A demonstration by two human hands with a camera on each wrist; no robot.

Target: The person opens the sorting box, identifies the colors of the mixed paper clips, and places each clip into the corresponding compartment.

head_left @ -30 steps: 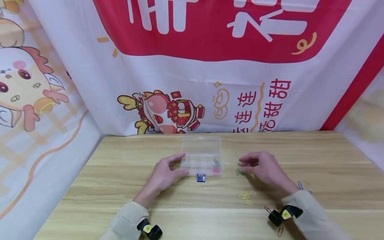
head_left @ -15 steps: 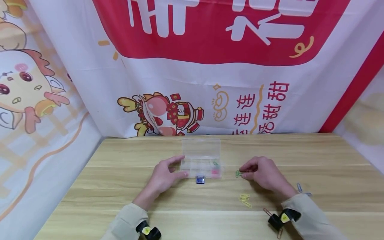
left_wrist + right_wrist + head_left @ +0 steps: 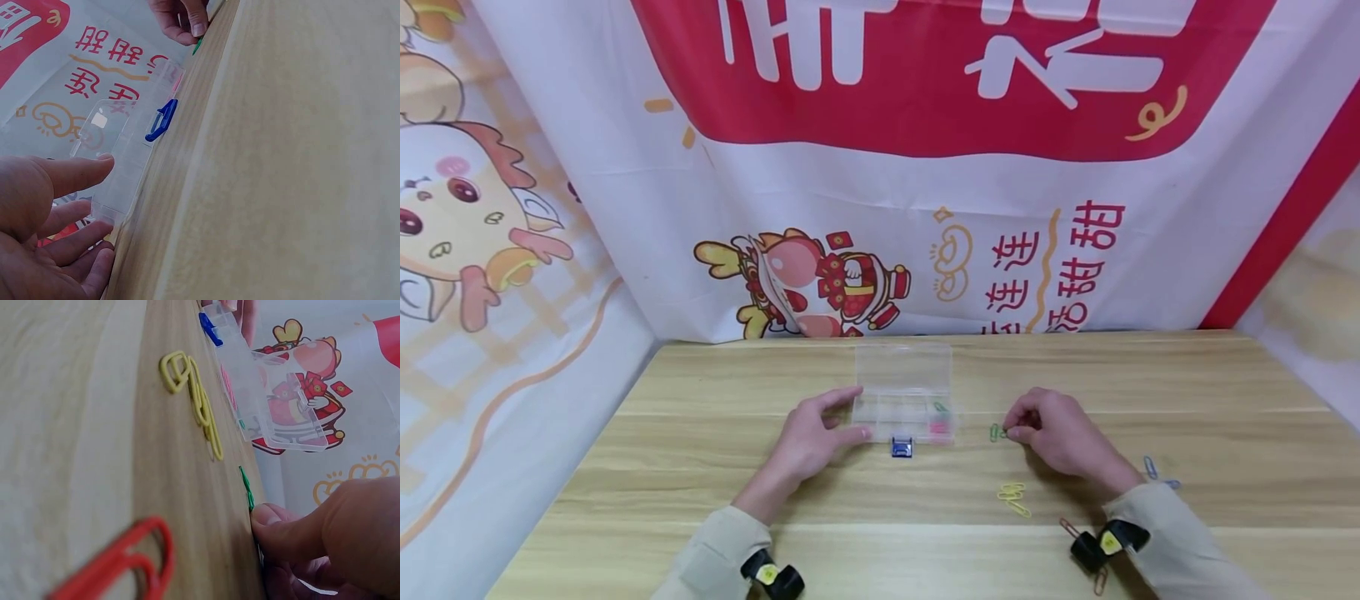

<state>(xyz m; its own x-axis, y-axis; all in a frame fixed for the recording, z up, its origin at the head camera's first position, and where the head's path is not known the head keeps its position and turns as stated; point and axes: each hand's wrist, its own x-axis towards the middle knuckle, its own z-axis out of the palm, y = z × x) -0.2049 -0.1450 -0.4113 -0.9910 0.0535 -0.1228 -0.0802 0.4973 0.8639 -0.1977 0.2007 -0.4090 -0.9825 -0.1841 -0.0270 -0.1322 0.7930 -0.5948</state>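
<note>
A clear plastic compartment box (image 3: 891, 421) stands with its lid (image 3: 902, 368) raised at the back and a blue latch (image 3: 902, 447) in front. My left hand (image 3: 816, 433) holds its left end, thumb at the front corner and index finger toward the back. Pink paper clips (image 3: 939, 427) and a green one (image 3: 941, 407) lie in its right-hand compartments. To the right of the box, my right hand (image 3: 1051, 429) pinches at a green paper clip (image 3: 249, 494) low on the table, thumb on its end. The other fingertips are partly hidden. Another green paper clip (image 3: 995, 432) lies just left of the fingertips.
Yellow paper clips (image 3: 1013, 498) lie in front of the right hand. Blue paper clips (image 3: 1151, 468) are beyond the right wrist, and red ones (image 3: 1101, 581) lie beneath it. A printed cloth (image 3: 820, 183) hangs behind the wooden table (image 3: 737, 367).
My right hand has lowered and its fingertips have closed together at the green paper clips, then drawn slightly right. The left hand keeps its place on the box.
</note>
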